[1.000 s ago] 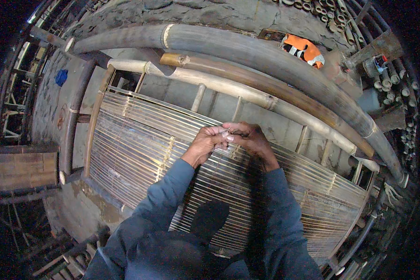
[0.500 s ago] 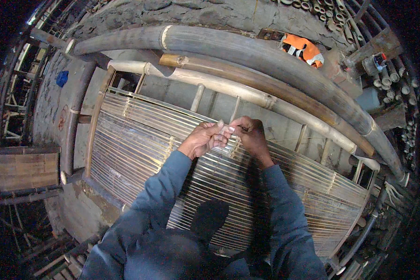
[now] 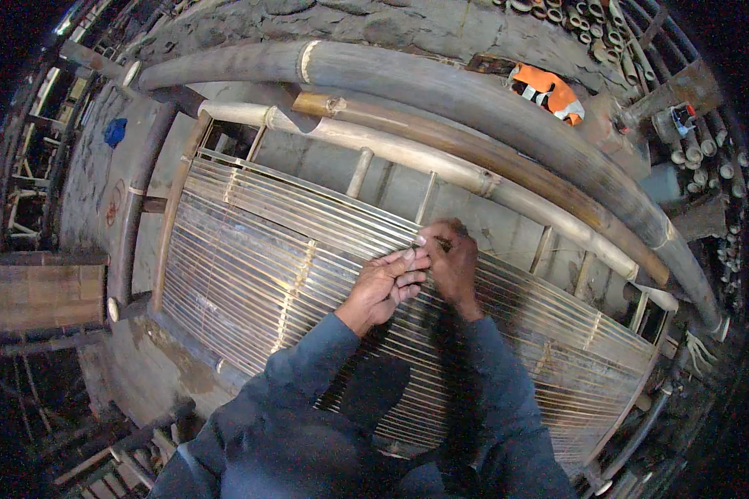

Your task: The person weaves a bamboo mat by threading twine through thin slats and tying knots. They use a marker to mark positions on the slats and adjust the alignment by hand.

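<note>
A wide panel of thin pale bamboo slats [image 3: 233, 266] lies under my hands, its slats crossed at intervals by light bindings [image 3: 295, 287]. My left hand [image 3: 389, 289] is over the upper middle of the panel, palm partly turned up, fingers curled and thumb pressed to them. Close against its fingertips, my right hand [image 3: 452, 260] pinches at the panel's far slats, knuckles up. Whatever thin piece the fingertips hold is too small to make out. My right hand hides part of the slats beneath it.
Beyond the panel run a pale bamboo pole [image 3: 374, 152], a brown one [image 3: 441, 138] and a thick grey one [image 3: 449, 87]. An orange and grey cloth [image 3: 549, 93] lies behind them. Cut bamboo tubes [image 3: 587, 25] are stacked at upper right; a blue item [image 3: 115, 131] is at left.
Both hands have moved slightly down and closer to the slats. My right hand has turned, its fingers now more curled at the far slats. The view has shifted a little.
</note>
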Tool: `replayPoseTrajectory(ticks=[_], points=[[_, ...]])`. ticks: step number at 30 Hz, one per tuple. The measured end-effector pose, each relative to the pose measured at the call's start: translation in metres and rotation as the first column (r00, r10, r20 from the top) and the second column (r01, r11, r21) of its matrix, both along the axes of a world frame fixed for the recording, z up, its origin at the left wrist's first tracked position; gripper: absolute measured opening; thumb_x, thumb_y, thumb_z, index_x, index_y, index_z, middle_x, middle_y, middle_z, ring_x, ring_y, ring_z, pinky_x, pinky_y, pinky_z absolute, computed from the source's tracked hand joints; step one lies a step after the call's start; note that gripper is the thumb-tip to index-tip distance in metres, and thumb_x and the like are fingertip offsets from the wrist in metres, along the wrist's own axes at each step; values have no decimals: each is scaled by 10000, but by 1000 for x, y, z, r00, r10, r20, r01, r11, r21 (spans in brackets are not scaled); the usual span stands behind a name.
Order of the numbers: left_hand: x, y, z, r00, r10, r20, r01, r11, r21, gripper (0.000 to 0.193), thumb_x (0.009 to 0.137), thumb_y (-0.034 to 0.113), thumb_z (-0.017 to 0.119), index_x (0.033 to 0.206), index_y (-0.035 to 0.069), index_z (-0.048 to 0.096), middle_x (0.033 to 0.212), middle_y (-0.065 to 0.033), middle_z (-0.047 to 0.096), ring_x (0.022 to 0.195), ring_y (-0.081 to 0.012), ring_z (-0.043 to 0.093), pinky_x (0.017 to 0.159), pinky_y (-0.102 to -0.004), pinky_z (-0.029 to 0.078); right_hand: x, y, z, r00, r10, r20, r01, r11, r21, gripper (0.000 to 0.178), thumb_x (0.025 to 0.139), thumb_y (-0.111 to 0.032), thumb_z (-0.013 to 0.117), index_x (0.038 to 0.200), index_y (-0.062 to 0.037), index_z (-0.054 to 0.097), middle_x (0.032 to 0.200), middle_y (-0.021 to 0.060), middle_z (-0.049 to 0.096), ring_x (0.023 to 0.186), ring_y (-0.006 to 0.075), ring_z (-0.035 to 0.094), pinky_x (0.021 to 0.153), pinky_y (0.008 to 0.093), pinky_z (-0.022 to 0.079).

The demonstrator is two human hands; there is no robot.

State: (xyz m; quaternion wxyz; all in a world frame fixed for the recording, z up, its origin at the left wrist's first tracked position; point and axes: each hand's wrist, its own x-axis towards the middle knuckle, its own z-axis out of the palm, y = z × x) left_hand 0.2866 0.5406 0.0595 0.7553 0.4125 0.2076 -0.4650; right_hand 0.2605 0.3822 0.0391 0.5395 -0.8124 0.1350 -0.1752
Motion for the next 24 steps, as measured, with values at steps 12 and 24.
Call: replayPoseTrajectory(ticks=[12,24], points=[[6,5,-31,989,-49,140,27,987,159,167,957,179,690,1058,47,708,928,-53,740,692,-108,661,595,-226,536,-44,37,11,989,-107,103,124,978,-170,52,827,-24,663,877,-27,677,896,153,645,829,359,622,762,450,496],[6,-3,-38,788,-194,584,30,960,279,106,930,63,671,962,-23,722,822,-62,727,653,-86,621,548,-238,506,-50,38,6,988,-60,-141,39,988,-149,68,922,-87,622,918,-23,643,799,199,627,727,396,619,659,448,478]])
